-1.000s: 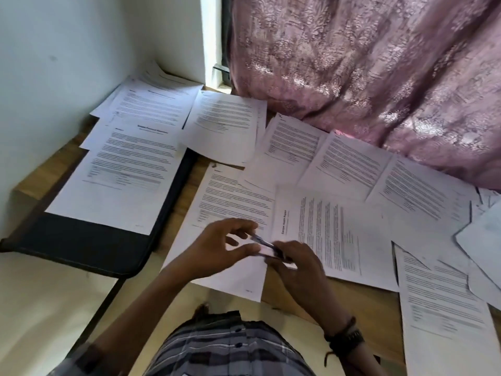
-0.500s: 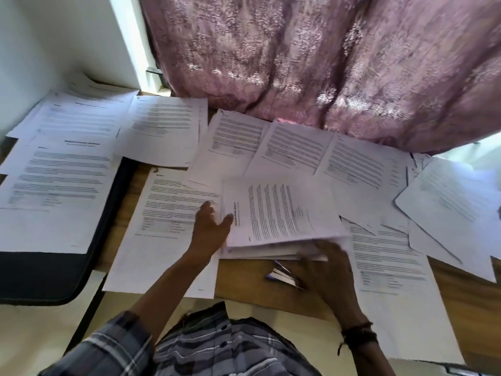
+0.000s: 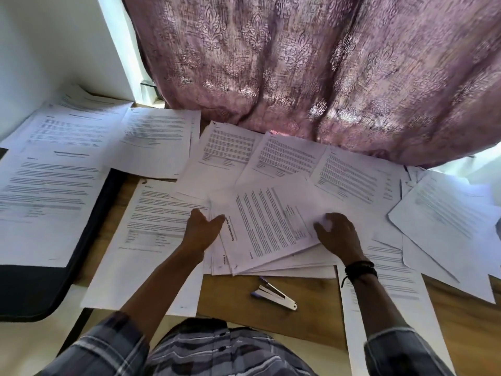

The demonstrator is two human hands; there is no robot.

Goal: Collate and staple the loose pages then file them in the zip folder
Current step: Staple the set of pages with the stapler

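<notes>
A fanned stack of printed pages [image 3: 265, 229] lies in the middle of the wooden table [image 3: 233, 297]. My left hand [image 3: 202, 229] holds its left edge, thumb on top. My right hand [image 3: 337, 234] presses on the stack's right side, fingers curled over the paper. A small stapler [image 3: 273, 293] lies on the bare wood just in front of the stack, free of both hands. The black zip folder [image 3: 35, 289] lies at the left, with printed sheets [image 3: 46, 196] on top of it.
Several loose printed pages cover the table, along the back [image 3: 287, 156], at the far right [image 3: 444, 215] and near the front edge [image 3: 385, 291]. A pink patterned curtain [image 3: 311, 66] hangs behind. A white wall [image 3: 54, 44] stands at the left.
The stapler left my hands and now lies on the table. Both hands moved onto the stack of pages, which has turned and fanned out. The view swung right.
</notes>
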